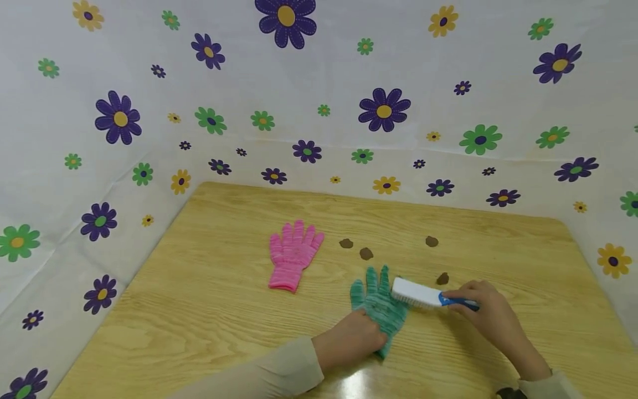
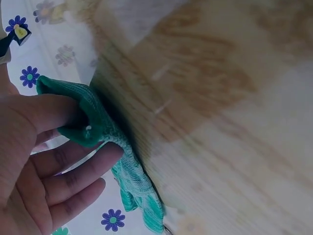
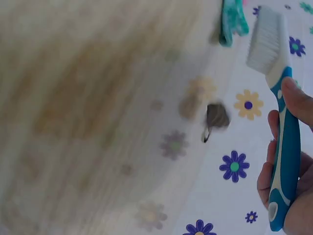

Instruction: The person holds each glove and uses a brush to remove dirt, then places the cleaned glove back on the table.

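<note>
A green striped knit glove [image 1: 384,316] lies on the table, fingers pointing away. At its cuff is my left hand [image 1: 351,338]; in the left wrist view, its thumb goes into the cuff opening [image 2: 85,129] while the fingers lie along the outside, pinching the knit. My right hand [image 1: 490,310] grips a brush [image 1: 416,292] by its blue and white handle [image 3: 286,152]. The white head points left with its bristles downward, and its tip overlaps the glove's right edge in the head view.
A pink knit glove [image 1: 294,255] lies flat to the left, fingers away from me. Several small brown pieces lie beyond and right of the green glove, one [image 1: 442,278] close behind the brush. Flower-printed white cloth [image 1: 339,72] stands around the wooden table [image 1: 199,310].
</note>
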`<state>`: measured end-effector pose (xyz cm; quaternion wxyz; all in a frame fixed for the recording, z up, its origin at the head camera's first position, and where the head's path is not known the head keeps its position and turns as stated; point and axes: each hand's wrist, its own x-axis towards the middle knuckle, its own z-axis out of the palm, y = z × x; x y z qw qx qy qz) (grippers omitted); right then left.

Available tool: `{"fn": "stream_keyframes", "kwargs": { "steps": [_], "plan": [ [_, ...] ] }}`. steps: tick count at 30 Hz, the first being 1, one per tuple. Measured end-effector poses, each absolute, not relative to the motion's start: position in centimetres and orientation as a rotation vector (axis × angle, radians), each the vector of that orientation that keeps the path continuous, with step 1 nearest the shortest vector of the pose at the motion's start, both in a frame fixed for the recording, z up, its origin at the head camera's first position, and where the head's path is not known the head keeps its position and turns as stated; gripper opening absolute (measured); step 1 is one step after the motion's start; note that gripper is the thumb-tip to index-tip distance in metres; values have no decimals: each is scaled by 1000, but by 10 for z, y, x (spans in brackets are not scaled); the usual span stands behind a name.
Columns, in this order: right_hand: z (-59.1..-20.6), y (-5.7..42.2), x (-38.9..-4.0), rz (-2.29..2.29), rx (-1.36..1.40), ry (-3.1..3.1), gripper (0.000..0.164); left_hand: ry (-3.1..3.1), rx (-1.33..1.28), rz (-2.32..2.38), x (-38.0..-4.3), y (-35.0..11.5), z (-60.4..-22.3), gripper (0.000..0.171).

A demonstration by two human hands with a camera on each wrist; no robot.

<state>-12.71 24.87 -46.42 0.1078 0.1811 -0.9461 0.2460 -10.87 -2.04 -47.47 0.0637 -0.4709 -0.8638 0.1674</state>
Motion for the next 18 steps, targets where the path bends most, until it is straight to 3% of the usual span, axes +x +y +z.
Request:
{"fn": "stream_keyframes", "kwargs": {
  "steps": [4, 11, 18],
  "plan": [
    [-467, 244, -124, 698, 627, -2833, 26, -2511, -1533, 400, -108, -29, -473, 7],
    [-460, 248, -130, 708, 311, -2886, 20, -2484, -1510, 437, -109, -27, -476, 8],
    [-465, 230, -129, 771, 631, -2874, 22, -2504, -1522, 436, -108, -25, -475, 8]
  ]
}}
